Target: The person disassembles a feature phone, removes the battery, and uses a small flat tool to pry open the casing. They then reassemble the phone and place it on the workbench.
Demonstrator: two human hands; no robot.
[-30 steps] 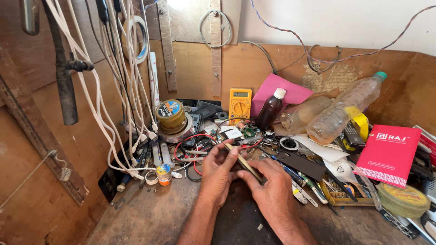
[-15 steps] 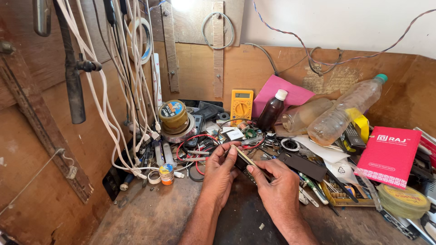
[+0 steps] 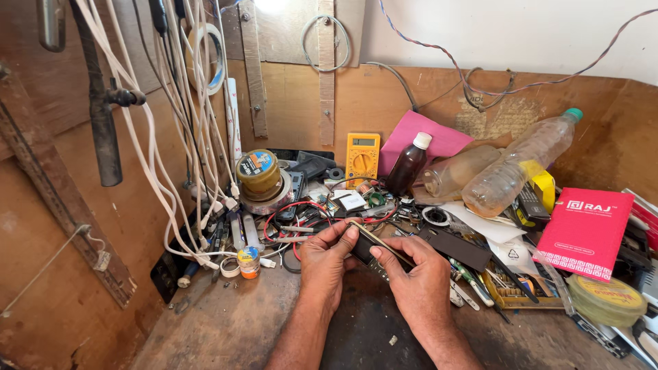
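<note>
Item in hand: 1 small dark handset [image 3: 375, 250] with a brassy edge, held tilted just above the desk [image 3: 226, 329], near its front middle, between both hands.

Left hand [image 3: 326, 264]: grip grasping the upper left end of the handset, thumb and fingertips pinched on it.

Right hand [image 3: 418, 277]: grip grasping the lower right part of the handset, thumb laid along its top edge.

Behind the hands: red and black wires [image 3: 291, 219] in a tangle, touching small circuit parts.

Left side: 1 round tin [image 3: 258, 173] stacked on a tape roll; 1 small orange-capped bottle [image 3: 249, 262] upright on the desk; white cables [image 3: 171, 137] hanging down the wooden wall.

Back: 1 yellow multimeter [image 3: 362, 157] leaning on the wall; 1 dark brown bottle [image 3: 408, 164] with white cap, upright, in front of a pink sheet [image 3: 439, 137].

Right side: 2 clear plastic bottles [image 3: 521, 164] lying tilted; 1 red box [image 3: 586, 233]; 1 yellowish tape roll [image 3: 606, 300] near the desk edge.
</note>
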